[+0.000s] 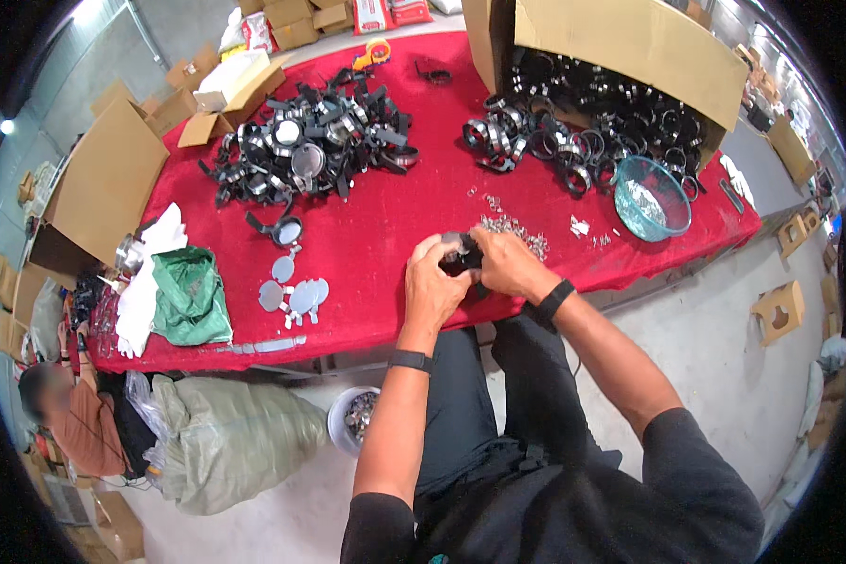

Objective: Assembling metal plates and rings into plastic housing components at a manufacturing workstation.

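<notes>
A small dark part (458,256) is held between two hands near the front edge of the red-covered table (376,230); positions are given relative to the blue-green bowl (669,224). The part lies left of the bowl and slightly nearer the wearer. By the left hand (432,284), it is gripped from the left, with thumb and fingers curled closely around it; by the right hand (509,267), it is pinched from the right, with the fingers bent and nearly closed, although the exact contact is partly hidden. The step in hand is judged to be close fingertip work on this one part; for the next move, a steady hold by one hand and fine pressure or turning by the other would be called for. Small metal pieces (508,226) are strewn between the part and the bowl. Black-and-silver rings (296,155) are heaped well left of the bowl and beyond it, and grey discs (303,297) are spread farther left, on the near side. Printing is borne by a red-and-white bag (371,16), far beyond the bowl to the left, but is too small to be made out; no label can be discerned on the held part.
</notes>
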The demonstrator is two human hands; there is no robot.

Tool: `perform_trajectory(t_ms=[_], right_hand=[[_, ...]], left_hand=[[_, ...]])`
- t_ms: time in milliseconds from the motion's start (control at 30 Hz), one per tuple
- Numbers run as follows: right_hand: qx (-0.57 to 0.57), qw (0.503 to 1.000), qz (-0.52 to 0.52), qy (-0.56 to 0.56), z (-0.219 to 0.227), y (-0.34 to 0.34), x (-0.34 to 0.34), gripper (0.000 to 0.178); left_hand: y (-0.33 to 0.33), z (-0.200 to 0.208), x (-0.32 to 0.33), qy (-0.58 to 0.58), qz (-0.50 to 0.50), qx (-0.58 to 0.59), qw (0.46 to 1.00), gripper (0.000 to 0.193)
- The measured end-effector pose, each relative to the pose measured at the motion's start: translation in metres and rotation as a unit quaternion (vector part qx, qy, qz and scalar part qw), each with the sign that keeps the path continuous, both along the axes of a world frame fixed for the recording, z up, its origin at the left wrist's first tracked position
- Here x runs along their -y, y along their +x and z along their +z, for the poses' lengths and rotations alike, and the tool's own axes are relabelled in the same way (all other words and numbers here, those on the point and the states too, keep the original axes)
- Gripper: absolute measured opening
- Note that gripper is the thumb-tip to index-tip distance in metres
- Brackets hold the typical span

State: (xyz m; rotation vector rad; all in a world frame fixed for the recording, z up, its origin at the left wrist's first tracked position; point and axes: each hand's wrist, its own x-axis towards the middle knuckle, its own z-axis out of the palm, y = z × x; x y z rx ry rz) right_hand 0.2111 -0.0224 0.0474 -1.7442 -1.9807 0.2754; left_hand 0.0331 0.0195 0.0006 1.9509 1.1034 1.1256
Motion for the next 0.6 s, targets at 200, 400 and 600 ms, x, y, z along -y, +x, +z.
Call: perform_trajectory(t_ms=[200, 400, 600], right_hand=[[0.005, 0.998, -0.056, -0.006, 0.003, -0.020, -0.002, 0.034], [0.074, 0.992, -0.087, 0.053, -0.005, -0.028, -0.009, 0.022], [0.024, 0.996, -0.049, 0.073, -0.016, -0.013, -0.009, 0.029]], left_hand=[[0.008, -0.006, 0.004, 0.028, 0.020, 0.014, 0.999, 0.038], [0.010, -0.007, -0.001, 0.046, 0.016, 0.001, 0.999, 0.037], [0.015, -0.004, 0.003, 0.054, 0.030, -0.027, 0.998, 0.039]])
